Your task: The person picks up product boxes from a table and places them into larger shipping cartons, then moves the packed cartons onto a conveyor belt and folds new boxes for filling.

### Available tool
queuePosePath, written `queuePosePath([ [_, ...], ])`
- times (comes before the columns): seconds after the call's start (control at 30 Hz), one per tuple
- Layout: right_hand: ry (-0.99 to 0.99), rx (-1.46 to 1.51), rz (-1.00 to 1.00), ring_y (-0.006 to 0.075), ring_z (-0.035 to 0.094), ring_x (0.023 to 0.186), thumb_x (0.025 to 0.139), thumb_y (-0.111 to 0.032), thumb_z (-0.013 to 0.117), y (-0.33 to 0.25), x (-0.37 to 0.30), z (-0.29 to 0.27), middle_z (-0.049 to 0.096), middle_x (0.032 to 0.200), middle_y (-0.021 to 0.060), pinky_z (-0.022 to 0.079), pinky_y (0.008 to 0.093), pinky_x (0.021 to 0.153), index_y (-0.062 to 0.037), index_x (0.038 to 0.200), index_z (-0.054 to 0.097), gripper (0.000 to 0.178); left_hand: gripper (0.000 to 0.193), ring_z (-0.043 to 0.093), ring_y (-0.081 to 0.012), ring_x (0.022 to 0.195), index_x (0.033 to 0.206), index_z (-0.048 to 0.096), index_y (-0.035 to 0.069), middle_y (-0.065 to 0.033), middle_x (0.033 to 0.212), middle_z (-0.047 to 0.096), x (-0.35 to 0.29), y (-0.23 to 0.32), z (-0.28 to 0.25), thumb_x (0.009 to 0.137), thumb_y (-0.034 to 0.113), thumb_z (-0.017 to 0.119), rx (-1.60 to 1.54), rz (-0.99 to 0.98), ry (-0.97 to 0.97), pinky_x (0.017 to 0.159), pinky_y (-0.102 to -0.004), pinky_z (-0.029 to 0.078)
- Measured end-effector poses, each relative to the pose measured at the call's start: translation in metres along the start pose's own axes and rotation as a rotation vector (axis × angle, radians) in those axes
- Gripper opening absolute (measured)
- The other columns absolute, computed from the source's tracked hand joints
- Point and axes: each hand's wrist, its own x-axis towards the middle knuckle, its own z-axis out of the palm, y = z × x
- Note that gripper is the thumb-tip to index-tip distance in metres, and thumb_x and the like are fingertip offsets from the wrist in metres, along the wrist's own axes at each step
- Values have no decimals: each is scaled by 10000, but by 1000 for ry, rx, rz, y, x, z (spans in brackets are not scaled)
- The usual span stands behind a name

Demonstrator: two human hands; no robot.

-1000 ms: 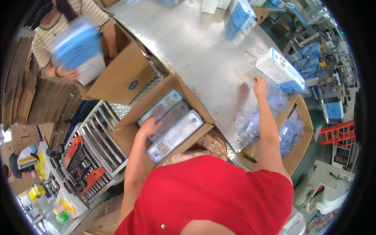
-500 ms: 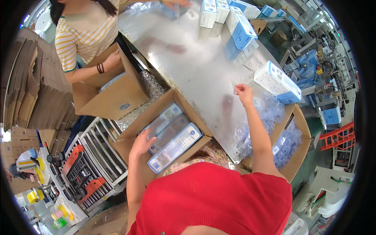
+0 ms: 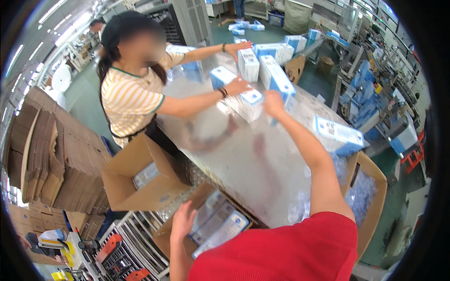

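Note:
My left hand (image 3: pixel 183 221) is open, fingers spread, at the left edge of the near cardboard carton (image 3: pixel 161 239). Inside that carton lie blue-and-white boxes (image 3: pixel 229 229) in a row. Across the metal table stretches my right arm, and my right hand (image 3: pixel 274 104) is beside the near end of an upright blue-and-white box (image 3: pixel 275 77). Its fingers are blurred, so a grip cannot be made out. Just left of it, a co-worker's hand (image 3: pixel 239 86) rests on a lying blue-and-white box (image 3: pixel 227 79); the other hand (image 3: pixel 238 49) touches another box (image 3: pixel 248 64).
Another open carton (image 3: pixel 117 182) stands before the co-worker, beside stacked flat cardboard (image 3: pixel 61 154). A single box (image 3: pixel 338 133) lies at the table's right, near a carton of clear plastic pieces (image 3: pixel 363 192). A roller conveyor (image 3: pixel 136 239) runs at the lower left.
My view has tilted up. My right hand has moved farther across the table toward the upright boxes. The co-worker's hand has left the carton, and both hands are now on boxes.

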Motion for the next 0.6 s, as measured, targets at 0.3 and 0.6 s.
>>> queuePosePath([
  [0.3,-157,73,654,350,561,1111,525,-355,848,98,89,6,569,1199,240,474,407,891,58,1262,409,953,393,573,-370,1036,1192,550,11,-185,1126,597,42,41,-5,828,127,642,72,27,-46,874,-406,472],
  [0.6,-516,206,-26,391,590,993,458,-318,865,93,2,-11,630,1062,183,478,442,821,-97,1199,467,869,528,534,-328,1114,1217,545,25,-149,1208,550,160,142,23,733,121,734,141,514,-5,891,-373,462],
])
